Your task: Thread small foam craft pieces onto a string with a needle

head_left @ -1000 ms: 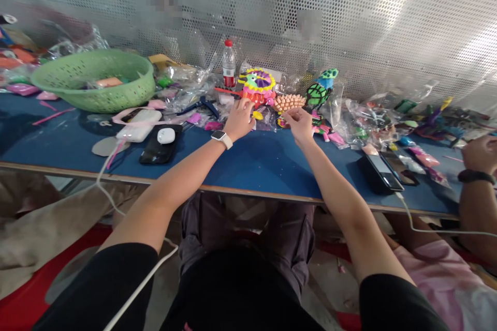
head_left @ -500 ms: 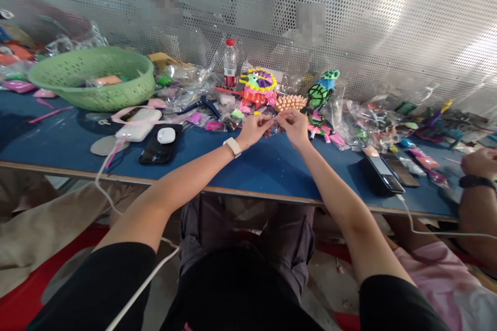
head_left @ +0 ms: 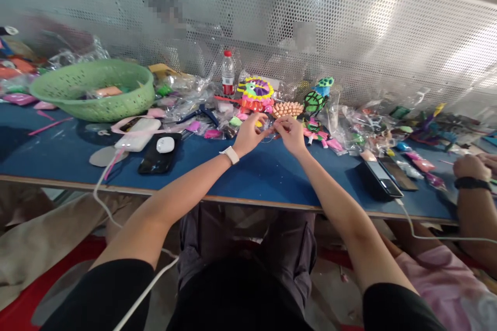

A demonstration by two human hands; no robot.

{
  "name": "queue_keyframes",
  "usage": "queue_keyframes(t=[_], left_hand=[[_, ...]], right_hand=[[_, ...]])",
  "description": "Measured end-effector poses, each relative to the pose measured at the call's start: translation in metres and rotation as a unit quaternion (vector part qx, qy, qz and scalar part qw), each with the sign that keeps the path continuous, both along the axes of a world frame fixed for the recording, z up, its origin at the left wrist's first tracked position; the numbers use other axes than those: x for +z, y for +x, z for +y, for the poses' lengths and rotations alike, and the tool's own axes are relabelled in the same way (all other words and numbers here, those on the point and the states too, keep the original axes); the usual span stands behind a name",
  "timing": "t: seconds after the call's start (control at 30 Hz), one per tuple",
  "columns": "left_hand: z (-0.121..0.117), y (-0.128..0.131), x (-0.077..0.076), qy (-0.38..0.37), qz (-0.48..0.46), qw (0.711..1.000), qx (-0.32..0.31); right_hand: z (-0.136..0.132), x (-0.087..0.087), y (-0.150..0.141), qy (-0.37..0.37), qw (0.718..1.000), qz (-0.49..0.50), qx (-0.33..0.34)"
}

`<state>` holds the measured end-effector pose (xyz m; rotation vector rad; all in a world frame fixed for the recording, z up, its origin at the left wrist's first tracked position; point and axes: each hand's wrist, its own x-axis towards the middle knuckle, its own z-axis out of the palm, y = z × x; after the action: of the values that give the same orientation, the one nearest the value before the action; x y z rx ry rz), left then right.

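Observation:
Over the blue table [head_left: 248,181], my left hand [head_left: 247,134] has its thumb and index finger apart, with no held thing visible between them. Close beside it, my right hand [head_left: 292,135] pinches its fingertips together; whatever they hold is too small to make out. Just beyond the hands stands a colourful clay-like figure [head_left: 257,89] in yellow, purple and pink. Behind my right hand lies a tan spiky piece [head_left: 288,109]. A green-and-black shell-shaped figure [head_left: 313,102] is to its right, above a pink-and-green figure [head_left: 313,129].
A green basket [head_left: 104,108] stands at the left, near a white power bank [head_left: 137,134] and a black phone [head_left: 155,161] with a white case on it. A red-capped bottle [head_left: 228,73] stands at the back. At right are a dark box [head_left: 378,181] and another person's hand [head_left: 471,168].
My left hand has loosened from a pinch, its thumb and index finger now apart and drawn slightly away from the right. My right hand stays pinched. The view has tipped up slightly.

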<state>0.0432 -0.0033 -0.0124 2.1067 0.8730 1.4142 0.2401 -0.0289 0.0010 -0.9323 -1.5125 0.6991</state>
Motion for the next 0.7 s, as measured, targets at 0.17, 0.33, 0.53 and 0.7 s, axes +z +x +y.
queue_keyframes(t=[0.17, 0.33, 0.53, 0.7], left_hand=[[0.002, -0.008, 0.008, 0.119, 0.142, 0.981, 0.058], [-0.003, -0.006, 0.012, 0.068, 0.153, 0.985, 0.034], [-0.002, -0.001, 0.008, -0.029, 0.082, 0.995, -0.040], [-0.005, -0.001, 0.009, -0.024, 0.092, 0.995, -0.027]], right_hand=[[-0.003, 0.001, -0.002, 0.016, 0.999, -0.047, -0.001], [-0.004, 0.002, -0.003, 0.024, 0.998, -0.061, 0.001], [-0.002, 0.001, -0.002, 0.013, 0.998, -0.066, 0.003], [-0.005, 0.002, -0.004, 0.012, 0.996, -0.083, -0.006]])
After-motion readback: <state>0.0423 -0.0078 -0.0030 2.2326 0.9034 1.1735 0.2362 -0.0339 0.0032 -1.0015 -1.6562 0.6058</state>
